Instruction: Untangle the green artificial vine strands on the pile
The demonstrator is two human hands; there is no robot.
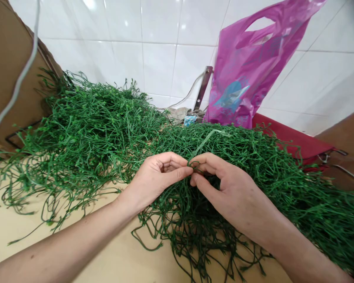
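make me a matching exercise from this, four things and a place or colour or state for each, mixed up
Things:
1. bag
2. cable
3. table
4. left hand and right hand

Descriptions:
A. pale yellow, under the strands
B. fingertips close together, pinching thin green material
C. pinkish purple, with a cut-out handle
D. whitish, at the picture's upper left

Pairs: 1-C, 2-D, 3-A, 4-B

Two heaps of stems, a left heap (97, 114) and a right heap (268, 165), lie across the table (106, 255); behind the latter (before the wall (159, 23)) is a bag (247, 67).
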